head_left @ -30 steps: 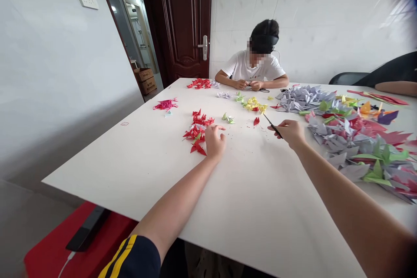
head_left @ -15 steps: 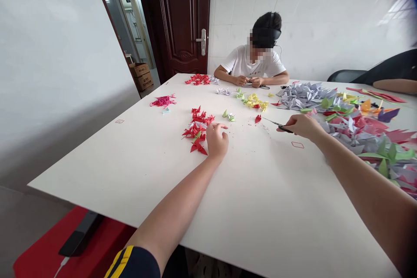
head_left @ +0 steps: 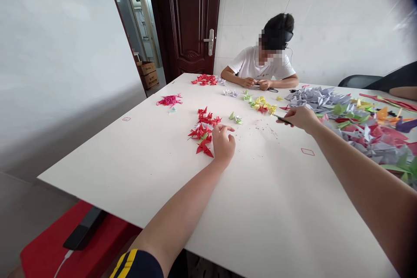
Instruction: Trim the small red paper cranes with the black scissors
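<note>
My left hand [head_left: 224, 143] rests on the table at the right edge of a cluster of red folded paper cranes [head_left: 204, 148]. Its fingers are loosely bent and apart, with nothing visible in them. My right hand [head_left: 302, 119] grips a thin pointed tool [head_left: 284, 120] with a dark handle; whether it is scissors or tweezers I cannot tell. The tool's tip points left, close to a group of yellow paper cranes [head_left: 269, 107] with a red paper crane [head_left: 262, 109] at its near side. A green and white paper crane [head_left: 236, 118] lies between my hands.
A big heap of grey, pink and green paper cranes [head_left: 368, 134] covers the table's right side. Pink string [head_left: 168, 100] lies at the left. Across the table a person [head_left: 260, 65] in a white shirt works with both hands. Tiny scraps [head_left: 265, 128] dot the white table [head_left: 130, 160].
The lone red crane that lay at the tool's tip now sits against the yellow group, farther away. My right hand has moved slightly away with the tool. The view has shifted a little.
</note>
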`<state>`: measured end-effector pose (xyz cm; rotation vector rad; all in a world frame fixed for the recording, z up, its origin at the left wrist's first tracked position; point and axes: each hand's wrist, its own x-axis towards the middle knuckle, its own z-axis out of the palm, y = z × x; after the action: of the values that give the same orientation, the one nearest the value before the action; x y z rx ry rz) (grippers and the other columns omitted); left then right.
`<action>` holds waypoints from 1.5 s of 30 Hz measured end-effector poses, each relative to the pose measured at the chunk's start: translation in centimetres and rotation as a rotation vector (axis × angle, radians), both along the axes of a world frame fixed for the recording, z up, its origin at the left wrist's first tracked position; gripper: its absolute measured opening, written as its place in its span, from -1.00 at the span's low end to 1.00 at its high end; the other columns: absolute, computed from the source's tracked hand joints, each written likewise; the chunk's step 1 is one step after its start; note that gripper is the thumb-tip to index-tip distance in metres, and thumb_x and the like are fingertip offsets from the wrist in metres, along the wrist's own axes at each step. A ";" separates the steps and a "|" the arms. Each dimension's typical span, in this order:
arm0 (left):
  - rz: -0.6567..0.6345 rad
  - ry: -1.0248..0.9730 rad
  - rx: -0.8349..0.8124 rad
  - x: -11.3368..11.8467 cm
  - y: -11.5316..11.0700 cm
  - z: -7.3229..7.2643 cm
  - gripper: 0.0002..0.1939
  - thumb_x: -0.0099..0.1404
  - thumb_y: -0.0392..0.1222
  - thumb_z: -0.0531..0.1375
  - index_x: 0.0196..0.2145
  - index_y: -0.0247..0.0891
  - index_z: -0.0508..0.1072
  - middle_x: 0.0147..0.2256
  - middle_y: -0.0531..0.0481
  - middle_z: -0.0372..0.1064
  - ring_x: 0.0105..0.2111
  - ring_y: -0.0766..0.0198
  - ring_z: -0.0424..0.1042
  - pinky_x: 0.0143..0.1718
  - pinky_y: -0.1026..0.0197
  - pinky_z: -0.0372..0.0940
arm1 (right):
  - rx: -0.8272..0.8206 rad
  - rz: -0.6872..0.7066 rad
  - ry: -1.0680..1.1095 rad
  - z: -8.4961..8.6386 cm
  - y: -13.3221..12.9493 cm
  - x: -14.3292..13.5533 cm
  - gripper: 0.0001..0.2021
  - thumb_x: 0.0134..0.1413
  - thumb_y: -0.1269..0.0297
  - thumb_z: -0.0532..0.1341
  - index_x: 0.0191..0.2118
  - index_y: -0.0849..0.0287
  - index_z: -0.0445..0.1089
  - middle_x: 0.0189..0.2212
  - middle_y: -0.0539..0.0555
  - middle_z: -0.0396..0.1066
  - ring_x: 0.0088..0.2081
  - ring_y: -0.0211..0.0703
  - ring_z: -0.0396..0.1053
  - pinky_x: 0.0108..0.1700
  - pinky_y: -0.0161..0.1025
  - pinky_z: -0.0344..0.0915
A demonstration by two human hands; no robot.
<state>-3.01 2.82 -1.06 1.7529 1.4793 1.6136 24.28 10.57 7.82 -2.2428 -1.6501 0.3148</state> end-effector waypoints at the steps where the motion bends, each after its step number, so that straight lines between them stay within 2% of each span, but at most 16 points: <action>1: 0.005 -0.004 -0.001 -0.1 0.0 0.0 -0.70 0.17 -0.52 0.05 -0.28 -0.19 0.44 -0.13 -0.10 0.28 0.01 0.14 0.33 0.05 0.06 0.27 | 0.064 -0.052 0.008 0.2 0.6 -0.6 -0.71 -0.06 0.10 0.44 -0.44 0.15 0.40 -0.55 0.05 0.42 -0.38 -0.13 0.33 -0.30 -0.22 0.17; 4: 0.020 -0.020 -0.017 -0.2 -0.1 0.0 -0.71 0.18 -0.51 0.05 -0.29 -0.19 0.45 -0.13 -0.10 0.28 -0.01 0.14 0.35 0.04 0.07 0.27 | 0.131 -0.103 -0.004 0.3 2.0 -2.0 -0.67 -0.11 0.07 0.46 -0.41 0.14 0.37 -0.46 0.10 0.44 -0.27 -0.07 0.34 -0.27 -0.21 0.17; 7: 0.025 -0.026 -0.022 -0.2 0.0 0.0 -0.70 0.18 -0.52 0.05 -0.29 -0.19 0.45 -0.12 -0.10 0.29 -0.01 0.14 0.35 0.04 0.06 0.27 | 0.197 -0.104 0.000 -0.5 2.3 -2.8 -0.63 -0.17 0.05 0.48 -0.46 0.13 0.33 -0.45 0.11 0.42 -0.20 -0.02 0.32 -0.27 -0.21 0.16; 10: 0.013 -0.011 -0.006 -0.1 0.1 0.0 -0.71 0.18 -0.52 0.05 -0.29 -0.20 0.45 -0.14 -0.10 0.30 -0.01 0.14 0.35 0.05 0.06 0.27 | 0.217 -0.019 0.072 -1.7 1.1 -3.4 -0.60 -0.27 0.07 0.51 -0.53 0.11 0.29 -0.51 0.05 0.38 -0.29 -0.05 0.31 -0.32 -0.22 0.14; 14: 0.013 0.008 0.005 -0.1 0.1 0.0 -0.71 0.18 -0.52 0.05 -0.29 -0.20 0.44 -0.14 -0.10 0.31 -0.02 0.14 0.35 0.04 0.07 0.28 | 0.282 0.024 0.357 -3.9 -3.1 -5.5 -0.53 -0.41 -0.05 0.53 -0.54 0.11 0.30 -0.57 0.00 0.37 -0.49 -0.17 0.24 -0.47 -0.25 0.07; 18: -0.001 0.102 0.035 -0.2 -0.2 0.1 -0.69 0.17 -0.53 0.05 -0.28 -0.19 0.43 -0.14 -0.10 0.33 -0.01 0.14 0.36 0.04 0.09 0.29 | 0.363 0.109 0.802 -6.4 -9.6 -9.1 -0.51 -0.40 -0.09 0.51 -0.46 0.13 0.33 -0.49 0.07 0.47 -0.47 -0.14 0.35 -0.49 -0.25 0.16; 21: -0.129 0.333 0.095 0.2 -1.0 0.8 -0.71 0.21 -0.49 0.04 -0.25 -0.19 0.44 -0.17 -0.09 0.38 -0.08 0.14 0.39 -0.04 0.12 0.30 | 0.431 0.101 0.984 -7.5 -14.2 -11.5 -0.56 -0.30 -0.03 0.50 -0.45 0.12 0.32 -0.49 0.06 0.48 -0.44 -0.12 0.40 -0.44 -0.23 0.25; 24: -0.321 0.635 0.145 0.9 -2.0 2.6 -0.77 0.27 -0.41 0.04 -0.28 -0.19 0.46 -0.23 -0.08 0.42 -0.24 0.17 0.42 -0.18 0.15 0.31 | 0.491 0.103 0.963 -7.6 -16.8 -12.4 -0.63 -0.19 0.05 0.47 -0.43 0.10 0.30 -0.46 0.04 0.48 -0.40 -0.10 0.44 -0.42 -0.22 0.29; 26: -0.328 0.748 0.105 1.1 -2.4 4.1 -0.78 0.28 -0.38 0.05 -0.26 -0.18 0.47 -0.27 -0.08 0.44 -0.31 0.17 0.43 -0.24 0.15 0.30 | 0.570 0.086 0.964 -7.4 -17.2 -12.2 -0.65 -0.14 0.06 0.44 -0.41 0.09 0.29 -0.41 0.06 0.49 -0.34 -0.07 0.47 -0.41 -0.22 0.31; 29: -0.206 0.754 -0.048 0.2 -2.0 5.9 -0.82 0.26 -0.37 0.12 -0.25 -0.18 0.47 -0.28 -0.09 0.46 -0.29 0.14 0.46 -0.30 0.16 0.31 | 0.700 0.008 0.943 -7.3 -16.5 -10.9 -0.65 -0.14 0.08 0.43 -0.40 0.09 0.27 -0.43 0.04 0.47 -0.36 -0.11 0.47 -0.41 -0.24 0.31; 31: -0.145 0.791 -0.139 -1.2 -1.3 6.4 -0.84 0.19 -0.38 0.20 -0.28 -0.18 0.47 -0.31 -0.10 0.45 -0.30 0.12 0.46 -0.29 0.16 0.33 | 0.692 -0.013 0.934 -7.6 -16.0 -10.1 -0.66 -0.15 0.08 0.42 -0.41 0.10 0.27 -0.44 0.03 0.46 -0.35 -0.12 0.47 -0.41 -0.26 0.30; 33: -0.084 0.827 -0.150 -2.7 -0.5 6.3 -0.84 0.15 -0.38 0.25 -0.30 -0.19 0.47 -0.28 -0.12 0.44 -0.25 0.09 0.47 -0.22 0.12 0.35 | 0.664 -0.021 0.900 -8.0 -15.6 -9.6 -0.67 -0.14 0.09 0.41 -0.42 0.10 0.27 -0.43 0.03 0.47 -0.36 -0.13 0.46 -0.41 -0.27 0.29; 35: -0.031 0.807 -0.091 -3.9 -0.1 5.8 -0.83 0.15 -0.37 0.25 -0.28 -0.18 0.46 -0.24 -0.14 0.43 -0.16 0.06 0.46 -0.13 0.10 0.36 | 0.627 -0.021 0.851 -8.4 -15.5 -9.4 -0.70 -0.14 0.13 0.40 -0.43 0.11 0.28 -0.44 0.02 0.47 -0.38 -0.15 0.44 -0.42 -0.27 0.26; 38: 0.030 0.775 -0.021 -4.7 -0.2 4.7 -0.81 0.18 -0.39 0.20 -0.25 -0.17 0.46 -0.20 -0.17 0.41 -0.09 0.04 0.43 -0.02 0.06 0.33 | 0.590 -0.020 0.844 -8.7 -15.4 -9.6 -0.72 -0.14 0.18 0.39 -0.46 0.12 0.26 -0.45 0.01 0.47 -0.40 -0.18 0.41 -0.43 -0.29 0.24; 42: -0.001 0.766 0.015 -4.4 -0.6 3.5 -0.81 0.18 -0.41 0.20 -0.27 -0.16 0.45 -0.18 -0.15 0.37 -0.03 0.00 0.40 0.04 0.01 0.29 | 0.622 0.006 0.815 -8.7 -15.1 -9.7 -0.71 -0.14 0.17 0.39 -0.45 0.11 0.24 -0.49 -0.03 0.44 -0.43 -0.21 0.37 -0.42 -0.29 0.23; 45: -0.039 0.743 0.037 -4.0 -0.5 3.6 -0.85 0.19 -0.39 0.21 -0.30 -0.18 0.45 -0.19 -0.14 0.35 -0.01 0.02 0.39 0.07 0.01 0.27 | 0.648 0.012 0.815 -8.8 -14.9 -9.6 -0.67 -0.16 0.13 0.40 -0.47 0.11 0.23 -0.53 -0.06 0.38 -0.48 -0.25 0.31 -0.46 -0.30 0.19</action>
<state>-7.03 2.32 2.51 2.5441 1.6786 0.9977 14.72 -4.29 -1.00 -1.3485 -1.0980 0.5167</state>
